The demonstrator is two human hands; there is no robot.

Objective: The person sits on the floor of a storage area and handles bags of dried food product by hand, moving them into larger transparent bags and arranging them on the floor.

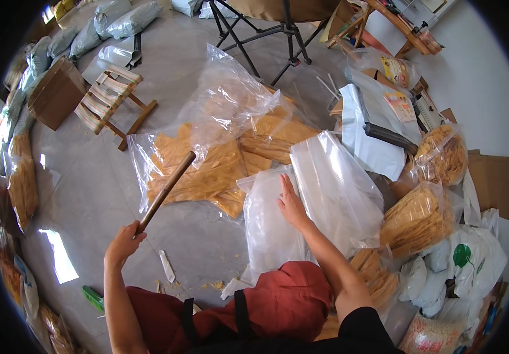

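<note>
A wooden stick [166, 193] slants up and to the right, with its lower end in my left hand [125, 242]. My right hand [291, 204] has its fingers extended over a stack of clear plastic bags [272, 221]; whether it touches them cannot be told. A second stack of clear bags [338, 190] lies just right of it. Beyond the hands, flat yellowish dried sheets [201, 168] lie on the floor, partly under clear plastic film [232, 97].
A folding stool [108, 95] and a cardboard box [55, 93] stand at the upper left. Black chair legs [287, 31] rise at the top. Filled bags [418, 217] crowd the right side, and more packages [22, 181] line the left. A green brush [93, 297] lies at lower left.
</note>
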